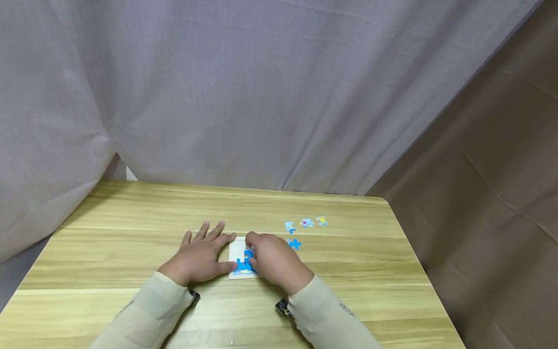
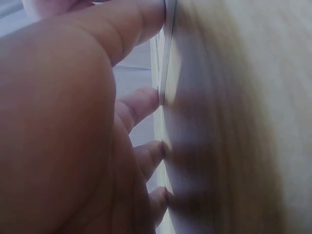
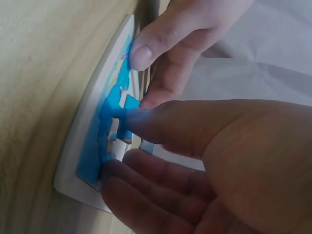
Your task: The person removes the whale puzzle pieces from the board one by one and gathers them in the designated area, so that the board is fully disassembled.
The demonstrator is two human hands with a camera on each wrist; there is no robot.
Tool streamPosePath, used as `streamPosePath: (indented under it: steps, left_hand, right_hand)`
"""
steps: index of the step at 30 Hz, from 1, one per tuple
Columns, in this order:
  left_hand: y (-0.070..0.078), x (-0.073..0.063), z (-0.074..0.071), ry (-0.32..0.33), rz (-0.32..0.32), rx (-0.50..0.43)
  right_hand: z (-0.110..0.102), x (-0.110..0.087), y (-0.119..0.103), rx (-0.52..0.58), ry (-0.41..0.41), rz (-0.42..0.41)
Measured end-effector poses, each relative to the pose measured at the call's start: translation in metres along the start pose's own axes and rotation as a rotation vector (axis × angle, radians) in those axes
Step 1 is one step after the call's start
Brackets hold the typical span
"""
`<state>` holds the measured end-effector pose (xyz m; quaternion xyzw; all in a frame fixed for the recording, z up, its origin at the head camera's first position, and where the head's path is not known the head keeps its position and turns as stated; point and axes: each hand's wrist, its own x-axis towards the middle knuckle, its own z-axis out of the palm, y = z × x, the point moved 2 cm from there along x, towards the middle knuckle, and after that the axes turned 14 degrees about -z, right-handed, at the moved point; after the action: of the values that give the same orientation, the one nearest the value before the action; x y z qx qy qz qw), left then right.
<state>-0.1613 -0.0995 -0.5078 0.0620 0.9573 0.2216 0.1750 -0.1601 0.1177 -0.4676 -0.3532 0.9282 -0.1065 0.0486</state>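
A small pale puzzle tray [image 1: 238,244] lies on the table, with blue jigsaw pieces [image 1: 242,267] fitted along its near part. My left hand [image 1: 198,259] rests beside it with fingers spread; its thumb presses on the near left part and its index fingertip touches the far left corner. Over the tray's right side, my right hand [image 1: 279,261] pinches a blue puzzle piece [image 3: 127,119] between thumb and fingers. In the right wrist view that piece is tilted up from the fitted ones. My right hand hides the tray's right edge in the head view.
Loose puzzle pieces lie right of the tray: a blue one [image 1: 294,244] nearest, then a light blue one [image 1: 289,227], one with a pink mark [image 1: 307,223] and one with a yellow shape [image 1: 322,221]. A grey curtain [image 1: 244,97] hangs behind the wooden table [image 1: 370,291].
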Motion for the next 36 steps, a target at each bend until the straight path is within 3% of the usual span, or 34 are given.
streamPosePath:
  steps: [7,18,24,36]
  left_hand:
    - [0.0,0.0,0.0,-0.002,-0.001,-0.002]
    - [0.0,0.0,0.0,-0.001,-0.003,0.009]
    - [0.001,-0.001,-0.001,-0.001,-0.003,0.008]
    - [0.003,-0.002,-0.002,0.009,-0.005,0.007]
  right_hand:
    - [-0.002,-0.003,0.001,0.034,0.051,-0.049]
    - [0.001,-0.004,0.006,0.195,0.076,-0.123]
    - [-0.001,-0.006,0.009,0.254,0.108,-0.111]
    - [-0.014,-0.011,0.018,0.272,0.145,-0.076]
